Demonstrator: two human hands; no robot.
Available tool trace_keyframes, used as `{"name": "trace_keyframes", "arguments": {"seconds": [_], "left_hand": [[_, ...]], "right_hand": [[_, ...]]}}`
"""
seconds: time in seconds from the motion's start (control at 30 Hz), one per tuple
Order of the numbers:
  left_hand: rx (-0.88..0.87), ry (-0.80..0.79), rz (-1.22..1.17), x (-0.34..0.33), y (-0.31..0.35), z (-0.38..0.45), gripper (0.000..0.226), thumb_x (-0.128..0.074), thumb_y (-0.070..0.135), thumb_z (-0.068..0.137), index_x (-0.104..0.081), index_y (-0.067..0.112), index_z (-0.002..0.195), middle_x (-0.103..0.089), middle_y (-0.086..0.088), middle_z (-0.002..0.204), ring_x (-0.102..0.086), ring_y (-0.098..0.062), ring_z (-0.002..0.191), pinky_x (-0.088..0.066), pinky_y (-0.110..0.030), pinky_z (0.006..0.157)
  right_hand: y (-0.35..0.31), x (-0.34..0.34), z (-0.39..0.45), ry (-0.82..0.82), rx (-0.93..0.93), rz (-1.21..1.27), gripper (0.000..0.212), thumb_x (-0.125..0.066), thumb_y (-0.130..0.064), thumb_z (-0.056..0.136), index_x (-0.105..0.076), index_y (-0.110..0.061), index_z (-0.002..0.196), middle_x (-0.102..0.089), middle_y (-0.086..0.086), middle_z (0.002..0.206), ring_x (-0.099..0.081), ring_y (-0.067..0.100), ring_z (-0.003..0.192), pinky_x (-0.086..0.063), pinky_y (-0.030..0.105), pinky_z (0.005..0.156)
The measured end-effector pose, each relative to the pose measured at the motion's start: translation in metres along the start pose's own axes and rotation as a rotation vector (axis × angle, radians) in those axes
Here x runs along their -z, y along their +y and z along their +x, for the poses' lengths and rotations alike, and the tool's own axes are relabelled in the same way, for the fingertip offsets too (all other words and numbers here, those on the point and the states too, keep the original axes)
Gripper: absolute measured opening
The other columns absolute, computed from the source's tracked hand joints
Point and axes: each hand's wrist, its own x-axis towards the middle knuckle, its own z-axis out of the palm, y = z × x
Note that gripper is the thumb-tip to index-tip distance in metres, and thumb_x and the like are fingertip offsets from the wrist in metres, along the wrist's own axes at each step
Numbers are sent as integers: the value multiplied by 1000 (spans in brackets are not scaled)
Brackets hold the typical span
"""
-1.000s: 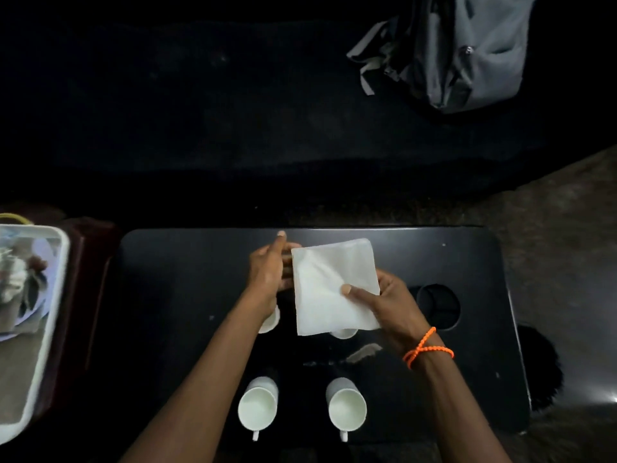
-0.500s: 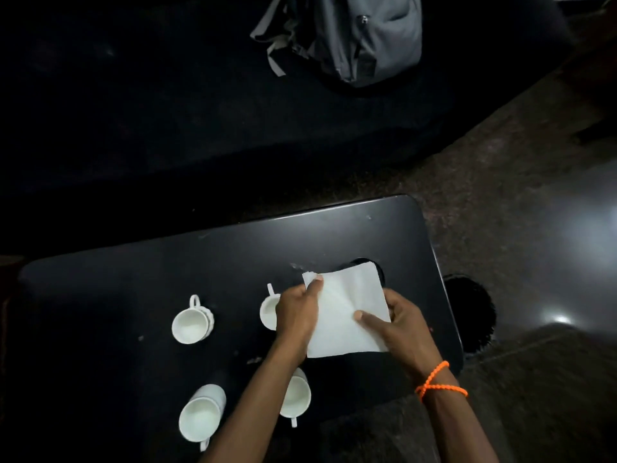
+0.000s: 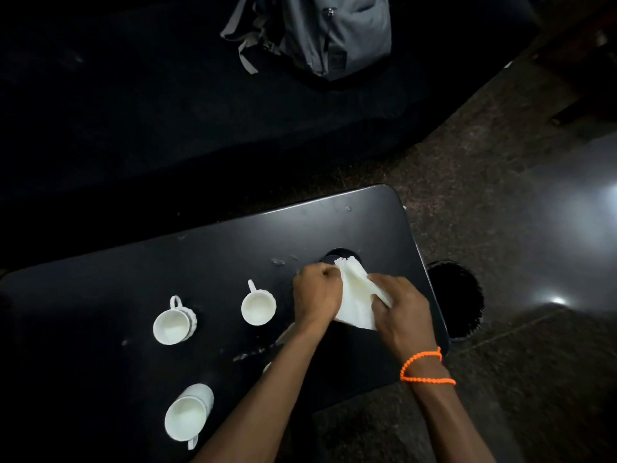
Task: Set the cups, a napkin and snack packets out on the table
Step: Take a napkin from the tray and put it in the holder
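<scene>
A white napkin (image 3: 354, 299) is bunched between both hands over the right part of the black table (image 3: 217, 262). My left hand (image 3: 317, 294) grips its left edge and my right hand (image 3: 400, 315), with an orange bead bracelet at the wrist, grips its right side. Three white cups stand upright on the table: one (image 3: 258, 306) just left of my left hand, one (image 3: 174, 324) further left, and one (image 3: 187, 414) near the front edge. My left forearm hides most of another cup. No snack packets are in view.
A round cup-holder hole (image 3: 340, 253) in the table lies just behind the napkin. A grey backpack (image 3: 327, 31) rests on the dark sofa beyond the table. A dark round object (image 3: 455, 299) sits on the stone floor right of the table.
The napkin, flat and spread before, is now gathered and creased between both hands. The view has shifted further right, so the cups sit more to the left.
</scene>
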Motion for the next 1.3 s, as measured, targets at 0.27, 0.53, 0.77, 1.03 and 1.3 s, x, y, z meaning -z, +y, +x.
{"name": "trace_keyframes", "arguments": {"seconds": [0.27,0.53,0.77,1.03,1.3], "left_hand": [[94,8,-80,-7,-9,6,26,-72,42,85,-80,20,93,-80,-2,96,-73,-25,94,-59,-38,87],[229,37,-588,-10,-29,-5,31,-78,30,87,-70,10,110,-75,-5,88,-79,-18,67,-67,-35,64],[137,128,-444,-11,-40,2,7,-67,25,91,-73,28,89,-79,4,89,-76,-17,90,-61,-47,95],[167,-115,-513,-11,-34,28,87,-41,82,78,-64,27,140,-64,1,145,-58,-21,137,-43,-49,118],[155,-242,-565,-16,-39,25,77,-41,84,84,-74,30,127,-71,-5,135,-64,-28,130,-43,-54,118]], "right_hand": [[-25,2,52,-196,-140,-196,39,-65,-5,77,-76,-18,112,-76,19,107,-70,41,99,-59,43,87],[-26,2,50,29,-117,-61,27,-76,-12,77,-73,-13,104,-76,11,95,-71,32,88,-58,36,80],[-11,-13,42,73,-166,209,20,-80,-37,85,-76,-19,92,-75,-6,81,-68,2,71,-52,11,68],[6,-34,46,-225,-619,808,62,-36,-81,92,-72,-37,117,-74,-8,120,-68,18,112,-57,52,92],[2,-51,39,-164,-697,1012,75,-41,-84,88,-79,-25,113,-80,5,112,-77,25,104,-61,46,84]]}}
